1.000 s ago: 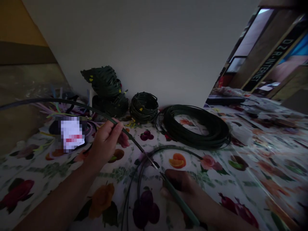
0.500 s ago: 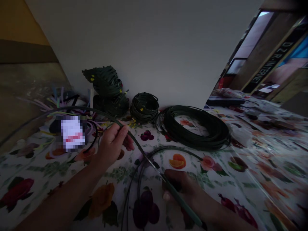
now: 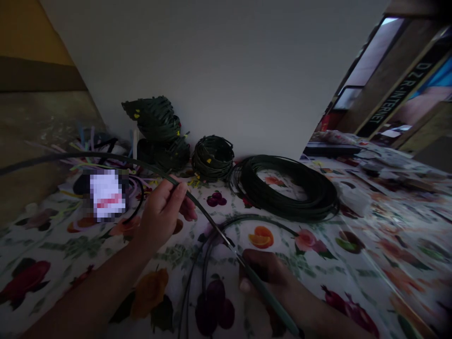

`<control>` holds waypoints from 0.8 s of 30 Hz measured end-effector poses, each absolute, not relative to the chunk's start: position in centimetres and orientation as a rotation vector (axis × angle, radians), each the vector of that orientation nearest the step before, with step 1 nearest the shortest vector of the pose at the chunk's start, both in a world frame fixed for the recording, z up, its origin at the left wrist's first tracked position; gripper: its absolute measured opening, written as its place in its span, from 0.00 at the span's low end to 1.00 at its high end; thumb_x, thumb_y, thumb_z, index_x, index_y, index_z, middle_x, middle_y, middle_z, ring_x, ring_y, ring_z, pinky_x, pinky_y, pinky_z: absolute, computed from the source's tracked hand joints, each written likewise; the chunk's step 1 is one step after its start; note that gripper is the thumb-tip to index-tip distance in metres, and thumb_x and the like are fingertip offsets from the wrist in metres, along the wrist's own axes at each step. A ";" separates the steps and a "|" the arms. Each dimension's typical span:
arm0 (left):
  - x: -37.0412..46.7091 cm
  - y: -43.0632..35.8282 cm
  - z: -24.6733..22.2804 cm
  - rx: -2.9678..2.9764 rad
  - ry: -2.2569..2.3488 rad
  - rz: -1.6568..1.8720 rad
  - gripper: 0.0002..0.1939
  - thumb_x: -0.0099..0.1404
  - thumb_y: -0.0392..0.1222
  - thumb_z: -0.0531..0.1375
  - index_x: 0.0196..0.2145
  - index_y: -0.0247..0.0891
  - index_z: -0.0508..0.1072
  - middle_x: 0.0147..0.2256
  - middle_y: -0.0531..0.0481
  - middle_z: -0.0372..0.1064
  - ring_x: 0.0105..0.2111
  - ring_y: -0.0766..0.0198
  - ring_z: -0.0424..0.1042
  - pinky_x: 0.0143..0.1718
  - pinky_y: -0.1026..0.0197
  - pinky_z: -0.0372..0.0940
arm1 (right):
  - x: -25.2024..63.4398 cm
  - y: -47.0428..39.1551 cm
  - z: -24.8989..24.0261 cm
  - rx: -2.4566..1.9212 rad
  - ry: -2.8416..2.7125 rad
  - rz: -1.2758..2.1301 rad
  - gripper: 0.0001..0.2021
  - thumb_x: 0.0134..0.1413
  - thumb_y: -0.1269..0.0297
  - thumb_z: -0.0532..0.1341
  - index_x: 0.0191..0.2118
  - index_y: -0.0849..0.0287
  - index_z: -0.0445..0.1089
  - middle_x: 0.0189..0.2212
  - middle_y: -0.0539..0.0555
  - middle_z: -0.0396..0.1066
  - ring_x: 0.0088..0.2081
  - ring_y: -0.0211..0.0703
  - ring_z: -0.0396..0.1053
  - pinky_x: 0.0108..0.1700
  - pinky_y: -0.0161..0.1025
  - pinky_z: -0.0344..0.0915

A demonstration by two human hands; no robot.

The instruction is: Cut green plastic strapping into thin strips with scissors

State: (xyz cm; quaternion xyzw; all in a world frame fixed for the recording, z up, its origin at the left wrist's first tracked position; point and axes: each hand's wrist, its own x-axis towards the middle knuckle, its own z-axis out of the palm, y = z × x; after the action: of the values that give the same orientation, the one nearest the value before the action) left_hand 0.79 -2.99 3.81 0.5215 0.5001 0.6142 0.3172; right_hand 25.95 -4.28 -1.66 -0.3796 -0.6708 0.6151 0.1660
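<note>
Between the thumb and fingers of my left hand (image 3: 169,205), a long dark green strip (image 3: 202,207) is pinched. It arcs off to the left edge of the view and slopes down toward my right hand (image 3: 266,275). That hand is closed around the green handle (image 3: 270,299) of a slim tool with a thin metal shaft or blade (image 3: 229,242). The metal tip meets the strip between my hands; whether it is a knife I cannot tell. Thin dark strands (image 3: 204,263) curve over the tablecloth beneath.
A large coil of dark green strip (image 3: 318,188) lies at the back. Beside it stand a small woven basket (image 3: 213,157) and stacked woven pieces (image 3: 158,120) near a white panel (image 3: 226,70). Pastel strips and a blurred-out packet (image 3: 106,194) lie left on the fruit-print tablecloth (image 3: 151,256).
The strip's far left part has risen and straightened. Both hands keep nearly the same place, with the tool tip still at the strip.
</note>
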 end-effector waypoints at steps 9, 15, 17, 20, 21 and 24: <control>1.4 -4.2 4.4 1.489 1.444 1.679 0.08 0.69 0.47 0.56 0.33 0.43 0.66 0.19 0.57 0.69 0.18 0.66 0.70 0.18 0.66 0.64 | 25.9 -3.7 -1.9 -1.184 -2.143 1.367 0.18 0.55 0.51 0.63 0.28 0.58 0.58 0.23 0.45 0.56 0.27 0.36 0.52 0.28 0.34 0.49; 1.2 -3.8 4.3 1.455 1.435 1.635 0.09 0.68 0.47 0.57 0.32 0.42 0.65 0.19 0.57 0.69 0.17 0.66 0.70 0.14 0.67 0.61 | 26.1 -3.6 -2.2 -1.204 -2.173 1.336 0.17 0.54 0.55 0.64 0.28 0.58 0.58 0.24 0.45 0.57 0.27 0.35 0.53 0.28 0.34 0.48; 1.0 -3.5 4.1 1.431 1.398 1.640 0.09 0.69 0.47 0.57 0.32 0.42 0.65 0.19 0.58 0.69 0.16 0.67 0.70 0.17 0.66 0.64 | 26.2 -3.5 -2.2 -1.151 -2.136 1.452 0.15 0.55 0.55 0.63 0.29 0.59 0.59 0.25 0.45 0.58 0.28 0.35 0.55 0.28 0.34 0.49; 0.7 -3.0 3.7 1.360 1.361 1.617 0.09 0.68 0.48 0.58 0.32 0.42 0.65 0.18 0.58 0.68 0.16 0.67 0.69 0.18 0.65 0.66 | 26.2 -3.5 -2.1 -1.104 -2.086 1.590 0.15 0.56 0.53 0.63 0.31 0.59 0.62 0.26 0.46 0.60 0.27 0.35 0.57 0.27 0.33 0.50; 0.6 -2.8 3.5 1.336 1.358 1.611 0.10 0.68 0.48 0.58 0.32 0.42 0.65 0.18 0.58 0.68 0.16 0.66 0.69 0.18 0.65 0.66 | 26.2 -3.6 -2.1 -1.104 -2.078 1.600 0.16 0.56 0.52 0.63 0.30 0.59 0.62 0.25 0.46 0.60 0.27 0.35 0.57 0.27 0.33 0.50; 0.6 -2.6 3.3 1.306 1.353 1.602 0.11 0.67 0.48 0.58 0.31 0.41 0.64 0.18 0.58 0.68 0.16 0.66 0.69 0.18 0.65 0.66 | 26.2 -3.7 -1.8 -1.107 -2.065 1.606 0.17 0.55 0.50 0.63 0.30 0.59 0.61 0.25 0.46 0.58 0.27 0.35 0.55 0.27 0.34 0.50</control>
State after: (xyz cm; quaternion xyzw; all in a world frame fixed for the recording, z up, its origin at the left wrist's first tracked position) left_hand 0.58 -2.58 3.31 0.4991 0.5172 0.6123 0.3295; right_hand 26.18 -3.66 -1.80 -0.3852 -0.7187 0.5591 0.1499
